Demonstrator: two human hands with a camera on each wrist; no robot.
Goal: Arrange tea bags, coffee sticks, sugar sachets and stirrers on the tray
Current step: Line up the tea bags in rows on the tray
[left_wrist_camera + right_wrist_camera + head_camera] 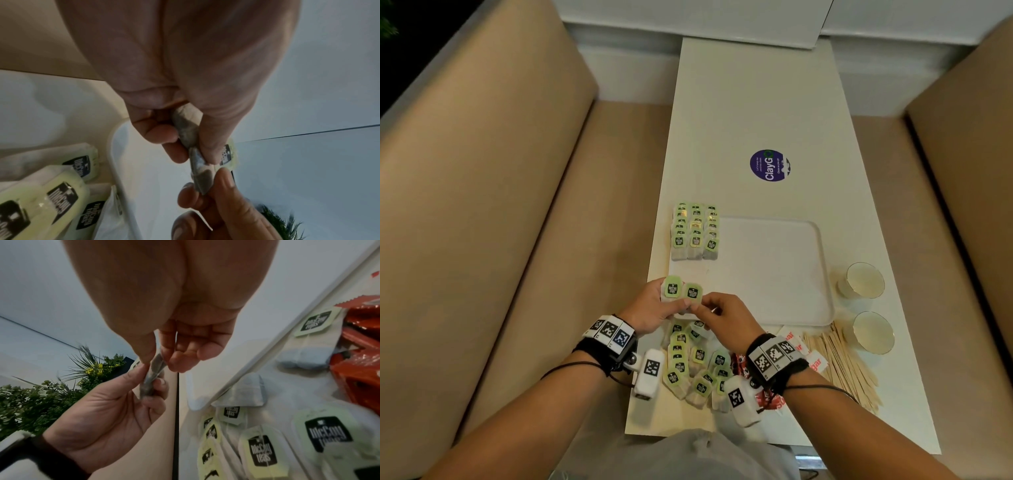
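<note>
Above the tray's near-left corner my left hand (pixel 671 302) holds two green-tagged tea bags (pixel 681 290) upright. My right hand (pixel 697 307) pinches their lower edge from the right. In the left wrist view the left hand (pixel 193 152) grips the grey bags (pixel 198 172) between thumb and fingers. In the right wrist view the right hand (pixel 156 361) pinches the same bags (pixel 151 379). The white tray (pixel 774 274) carries three rows of tea bags (pixel 695 233) along its left side. A loose tea bag pile (pixel 695 363) lies below my hands.
Red coffee sticks (pixel 739 364) and sugar sachets (pixel 816 361) lie near my right wrist, with wooden stirrers (pixel 840 363) fanned out beyond them. Two paper cups (pixel 864 280) stand right of the tray. Padded benches flank the narrow table (pixel 756 102).
</note>
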